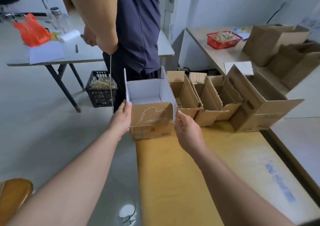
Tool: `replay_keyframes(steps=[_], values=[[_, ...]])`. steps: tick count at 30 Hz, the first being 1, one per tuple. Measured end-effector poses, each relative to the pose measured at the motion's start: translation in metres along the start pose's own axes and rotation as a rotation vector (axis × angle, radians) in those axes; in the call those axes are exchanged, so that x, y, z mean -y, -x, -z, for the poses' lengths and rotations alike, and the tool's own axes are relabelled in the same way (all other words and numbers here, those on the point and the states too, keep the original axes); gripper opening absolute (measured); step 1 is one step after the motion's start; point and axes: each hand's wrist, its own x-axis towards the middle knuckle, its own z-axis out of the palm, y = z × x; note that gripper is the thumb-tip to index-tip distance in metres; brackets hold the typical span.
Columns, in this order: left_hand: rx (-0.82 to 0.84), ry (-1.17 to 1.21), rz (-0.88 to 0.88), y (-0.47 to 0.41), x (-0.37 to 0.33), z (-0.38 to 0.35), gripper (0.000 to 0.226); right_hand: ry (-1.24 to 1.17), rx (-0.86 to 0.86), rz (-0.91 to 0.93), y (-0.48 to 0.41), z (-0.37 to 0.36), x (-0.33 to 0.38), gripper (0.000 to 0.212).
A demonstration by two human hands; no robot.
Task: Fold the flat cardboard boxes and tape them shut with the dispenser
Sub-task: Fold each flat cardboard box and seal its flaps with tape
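Pale walls and a glossy grey floor surround a yellow-brown table (190,165) that runs away from the camera. At its far left corner sits the box in work (152,127), brown outside and white inside, with its top open. White side walls rise past the rim at the back. The near brown panel has a rounded upper corner and a thin white line drawing, smeared by blur.

The left hand (122,116) lies flat against the box's left wall, with the fingers fairly straight and the thumb up by the near corner. The right hand (186,128) meets the lower right wall with its fingertips; whether it pinches the edge or only touches it cannot be told.

Just to the right, touching in a row, stand three open brown boxes: a narrow one (183,90), a middle one (213,96) with ragged corrugated edges, and a larger one (259,104). Behind the held box a person in a dark shirt (136,26) stands close, blocking the far side. A black crate (101,89) rests on the floor under a folding table (86,56) that carries an orange bag (31,30) and white sheets (46,52). On the right, a side table (204,49) holds a red basket (223,38) and more brown cartons (277,42).
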Motion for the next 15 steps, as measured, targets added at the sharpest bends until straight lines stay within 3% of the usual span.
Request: replay_keyframes(steps=[5, 11, 15], values=[[0.082, -0.148, -0.057, 0.006, 0.007, 0.002, 0.070, 0.119, -0.018, -0.114, 0.023, -0.003, -0.004, 0.036], [-0.218, -0.409, -0.363, 0.067, 0.014, -0.012, 0.074, 0.253, -0.052, -0.202, 0.059, 0.013, -0.010, 0.035], [-0.139, -0.429, -0.473, 0.109, 0.033, -0.041, 0.073, 0.361, -0.091, -0.229, 0.090, 0.031, -0.027, 0.034]])
